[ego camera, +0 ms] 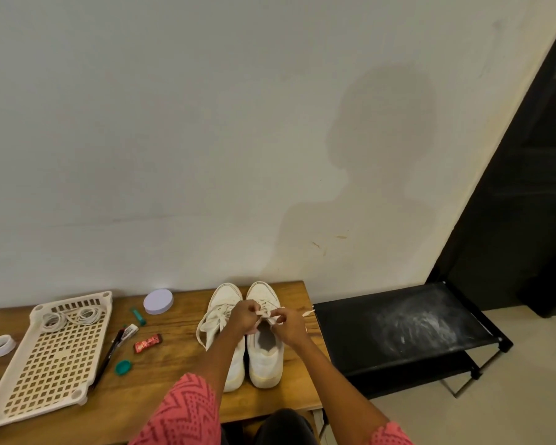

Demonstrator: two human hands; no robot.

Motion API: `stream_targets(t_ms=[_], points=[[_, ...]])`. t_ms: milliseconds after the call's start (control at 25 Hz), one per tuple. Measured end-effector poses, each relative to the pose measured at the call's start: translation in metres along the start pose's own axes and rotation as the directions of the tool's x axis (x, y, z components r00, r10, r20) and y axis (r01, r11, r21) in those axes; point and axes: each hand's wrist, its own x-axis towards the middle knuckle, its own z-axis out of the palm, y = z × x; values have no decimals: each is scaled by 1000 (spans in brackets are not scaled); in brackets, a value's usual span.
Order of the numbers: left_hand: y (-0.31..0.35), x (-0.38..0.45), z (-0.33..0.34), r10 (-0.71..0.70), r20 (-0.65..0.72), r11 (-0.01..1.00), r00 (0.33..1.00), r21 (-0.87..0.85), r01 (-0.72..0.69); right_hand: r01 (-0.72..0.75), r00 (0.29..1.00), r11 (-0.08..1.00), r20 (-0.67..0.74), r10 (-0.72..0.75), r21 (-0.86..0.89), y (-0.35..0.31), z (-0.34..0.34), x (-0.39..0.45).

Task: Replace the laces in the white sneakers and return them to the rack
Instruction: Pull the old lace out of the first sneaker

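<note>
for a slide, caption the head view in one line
Both hands, left hand and right hand, pinch a lace on the right-side white sneaker on a wooden table.

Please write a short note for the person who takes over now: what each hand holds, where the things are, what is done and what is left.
Left hand: grip pinches the lace of the right sneaker.
Right hand: grip also pinches that lace.
Both sneakers stand side by side on the wooden table. The left sneaker has a loose lace in it.
Coiled laces lie on the plastic tray.
Black rack is beside the table, to the right.
Left: finish lacing, then put the sneakers on the rack.
</note>
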Motion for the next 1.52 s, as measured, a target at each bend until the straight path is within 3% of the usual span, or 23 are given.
stream_targets(t_ms=[120,240,320,400,480,560,680,760,800,880,1000,1080,1200,1320,1440,1520], points=[[6,1,-13,13,-242,987,970,-152,-51,17,999,999,35,-19,34,-1,0,2],[13,-1,-28,-35,-306,956,951,-287,-57,-31,997,999,70,30,26,-7,0,8],[15,1,-37,-173,-342,853,924,-520,-33,-113,994,993,-10,113,17,-12,-1,12],[21,2,-54,-240,-369,735,898,-673,-80,-252,952,941,-118,283,225,-20,-13,12],[27,1,-74,-236,-336,656,912,-748,-106,-292,921,839,-103,376,458,-24,-29,14],[34,-7,-90,-193,-294,615,936,-779,-118,-253,960,846,11,281,469,-30,-36,12],[39,-18,-90,-137,-301,657,944,-740,-141,-177,969,958,212,129,225,-38,-19,7],[42,-25,-86,-115,-312,644,943,-746,-168,-3,985,999,171,-4,36,-36,0,6],[44,-28,-88,-116,-318,618,941,-765,-182,37,995,998,88,-41,44,-37,4,4],[48,-31,-98,-132,-350,576,928,-789,-216,-11,994,959,-98,40,283,-40,-8,5],[47,-33,-118,-140,-420,605,897,-753,-259,-69,894,793,-315,319,606,-36,-44,11],[47,-35,-124,-171,-451,612,876,-746,-264,-55,834,735,-373,406,676,-32,-72,13],[53,-40,-116,-98,-500,754,860,-601,-264,-3,840,724,-392,376,690,-31,-106,9],[60,-51,-91,29,-420,878,907,-423,-224,8,862,650,-335,381,760,-35,-126,-3],[67,-56,-61,168,-297,960,940,-168,-225,-3,870,665,-325,370,747,-35,-124,-5],[82,-65,-38,277,-59,954,959,-104,-282,14,862,696,-361,355,718,-31,-132,-6]])
